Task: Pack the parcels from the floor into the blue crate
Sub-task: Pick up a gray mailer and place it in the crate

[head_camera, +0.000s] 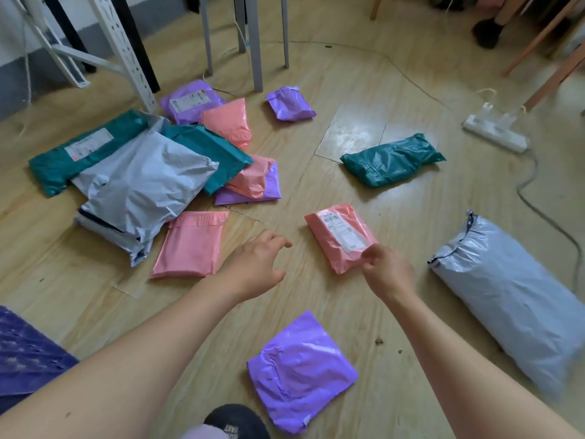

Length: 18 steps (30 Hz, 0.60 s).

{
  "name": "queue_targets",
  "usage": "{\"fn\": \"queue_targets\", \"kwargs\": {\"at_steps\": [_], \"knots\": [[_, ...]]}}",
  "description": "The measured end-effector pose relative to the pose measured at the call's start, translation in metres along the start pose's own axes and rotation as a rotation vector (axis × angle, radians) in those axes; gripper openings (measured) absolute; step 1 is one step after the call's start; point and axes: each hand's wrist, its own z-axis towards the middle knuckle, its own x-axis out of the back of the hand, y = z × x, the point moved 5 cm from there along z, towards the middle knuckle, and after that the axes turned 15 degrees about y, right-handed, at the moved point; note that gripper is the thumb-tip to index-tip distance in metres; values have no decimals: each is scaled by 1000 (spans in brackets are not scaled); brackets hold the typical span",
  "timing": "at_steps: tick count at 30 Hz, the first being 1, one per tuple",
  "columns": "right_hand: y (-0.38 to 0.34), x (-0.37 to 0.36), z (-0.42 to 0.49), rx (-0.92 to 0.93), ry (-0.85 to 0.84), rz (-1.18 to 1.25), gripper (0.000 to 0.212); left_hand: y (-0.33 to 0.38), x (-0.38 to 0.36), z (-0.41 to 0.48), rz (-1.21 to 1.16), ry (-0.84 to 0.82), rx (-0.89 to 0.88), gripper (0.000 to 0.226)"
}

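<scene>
1. My right hand point(387, 270) is pinching the near corner of the pink labelled parcel point(340, 236), thumb and fingertips clamped on the plastic. The rest of it lies flat on the floor point(364, 90).
2. My left hand point(256, 264) has nothing in it. The fingers are loosely spread, and it hovers to the left of that parcel without touching it.
3. The bit that matters: the parcel is straight ahead of me, its long axis running away from me with the far end leaning a little left. The right hand is on the near end, so I reckon it does the lifting. The left is close enough to catch the far side if it flops.
4. The blue crate point(25, 353) is, I think, the perforated thing at my near left. Only a corner shows and I can't see inside. So the carry goes left across my body and back toward me.
5. Further out there's a plain pink parcel point(190, 245) left of my left hand, a purple parcel point(300, 369) near my feet, a big grey bag point(512, 296) on the right, a teal parcel point(392, 158) beyond, and a heap of parcels point(139, 191) at far left.
</scene>
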Motion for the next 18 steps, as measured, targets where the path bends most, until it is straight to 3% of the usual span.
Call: {"fn": "queue_targets", "kwargs": {"at_steps": [7, 11, 18], "knots": [[53, 11, 52, -10, 44, -341, 26, 58, -35, 55, -44, -31, -167, 50], [89, -5, 58, -11, -105, -564, 26, 78, -57, 65, -21, -66, -223, 51], [151, -16, 65, -59, -275, -614, 49, 98, -74, 64, -40, -66, -278, 51]]}}
